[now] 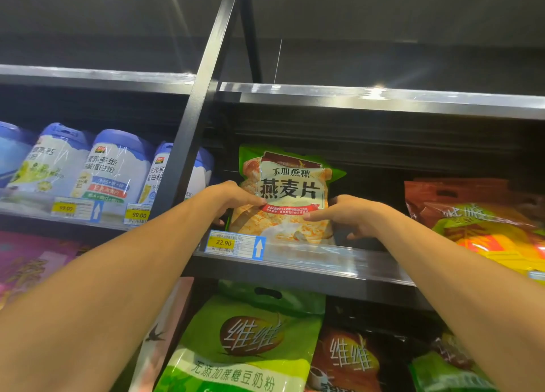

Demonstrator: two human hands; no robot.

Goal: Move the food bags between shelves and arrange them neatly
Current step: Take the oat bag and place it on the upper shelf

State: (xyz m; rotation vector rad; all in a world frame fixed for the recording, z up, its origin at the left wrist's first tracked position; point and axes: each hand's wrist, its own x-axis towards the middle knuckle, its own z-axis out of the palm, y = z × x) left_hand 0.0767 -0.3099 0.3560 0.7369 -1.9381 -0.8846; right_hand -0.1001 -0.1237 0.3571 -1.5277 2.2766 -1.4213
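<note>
A green and orange oatmeal bag (290, 185) stands upright on the upper shelf (309, 259), just right of the black upright post. My left hand (233, 198) grips its left edge, thumb across the front. My right hand (351, 214) holds its right edge, thumb on the lower front. Both arms reach up from below. The bag's bottom sits behind the shelf's clear front rail, above a yellow 22.90 price tag (224, 242).
White and blue tubs (115, 167) fill the left bay. A red and yellow bag (483, 223) lies tilted at the right of the same shelf. Below stand a green soy-milk powder bag (247, 344) and a brown bag (345, 359). The black post (203, 96) divides the bays.
</note>
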